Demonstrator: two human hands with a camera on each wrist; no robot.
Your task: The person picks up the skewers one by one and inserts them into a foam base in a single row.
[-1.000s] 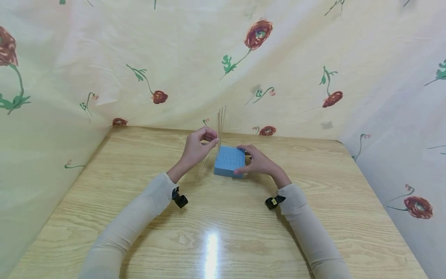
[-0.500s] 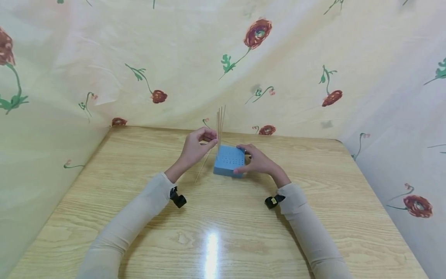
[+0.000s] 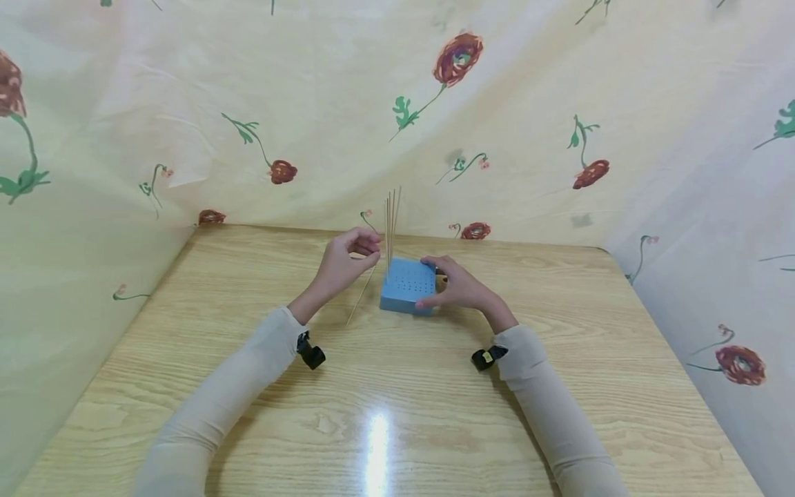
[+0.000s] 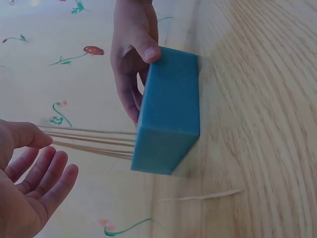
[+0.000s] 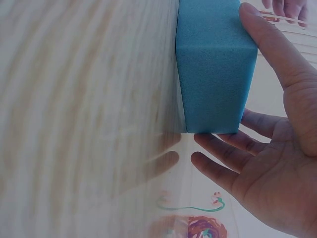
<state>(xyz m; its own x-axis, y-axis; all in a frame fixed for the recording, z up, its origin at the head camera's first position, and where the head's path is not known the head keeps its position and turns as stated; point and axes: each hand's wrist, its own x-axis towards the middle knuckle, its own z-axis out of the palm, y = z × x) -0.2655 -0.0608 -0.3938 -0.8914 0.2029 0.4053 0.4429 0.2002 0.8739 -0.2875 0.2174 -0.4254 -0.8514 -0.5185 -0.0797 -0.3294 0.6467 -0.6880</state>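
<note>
A blue foam block [image 3: 404,304] with rows of small holes in its top sits on the wooden table. Several thin wooden sticks [image 3: 389,228] stand upright in its left edge. My right hand [image 3: 459,286] grips the block's right side, thumb at the front edge and fingers behind. Just left of the sticks, my left hand [image 3: 343,261] has its fingers loosely bent with nothing between them. In the left wrist view, the thumb of that left hand [image 4: 32,173] overlaps the stick ends; the head view shows a small gap. A loose stick [image 4: 203,197] lies on the table left of the block.
The wooden table [image 3: 397,373] extends around the block on every side. A flowered cloth [image 3: 335,90] hangs behind the table and along its sides. A black wrist camera [image 3: 310,352] is strapped to the left sleeve, another camera [image 3: 487,357] to the right.
My left hand has let go of a stick and drawn slightly left, away from the standing sticks. My right hand and the block have stayed in place.
</note>
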